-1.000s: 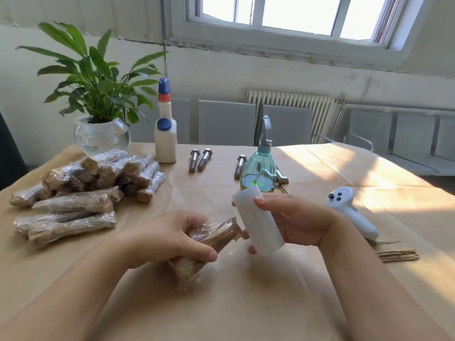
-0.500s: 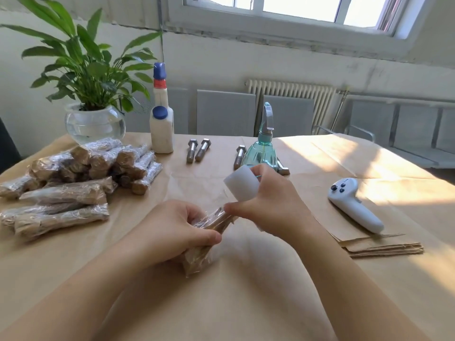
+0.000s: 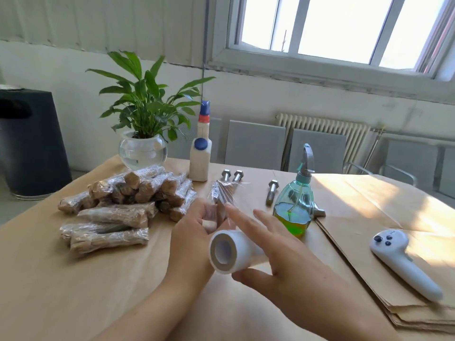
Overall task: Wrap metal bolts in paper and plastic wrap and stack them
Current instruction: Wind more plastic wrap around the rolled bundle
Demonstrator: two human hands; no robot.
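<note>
Nearest the camera, the right hand (image 3: 283, 264) is cradling the roll of plastic wrap (image 3: 232, 252): the thumb is curling under it at 6 o'clock and the fingers are lying nearly straight over its top, so the grip is a loose clasp around the roll, whose open core is facing the camera. Just beyond it, at 11 o'clock from the roll, the left hand (image 3: 197, 226) is holding the half-wrapped bolt (image 3: 222, 200) upright, fingers curled round its lower part, with the film-covered top fanning out above the knuckles. A thin sheet of film seems to be running from roll to bolt, though it is too clear to trace with certainty. The step in hand, as I judge it, is the plastic stage of wrapping this one bolt. The next move is probably calling for the roll to circle the bolt under light tension, then for the film to be torn off and smoothed down. Farther out at 9 o'clock the stack of wrapped bolts (image 3: 123, 203) is lying on the paper-covered tabletop (image 3: 73, 291), where this one will likely be going. At 3 o'clock a white controller (image 3: 403, 262) is resting on folded paper sheets (image 3: 369, 279). Beyond the hands a green spray bottle (image 3: 295, 205), three bare bolts (image 3: 232, 175), a white glue bottle (image 3: 200, 158) and a potted plant (image 3: 145, 134) are standing toward 12 o'clock.
</note>
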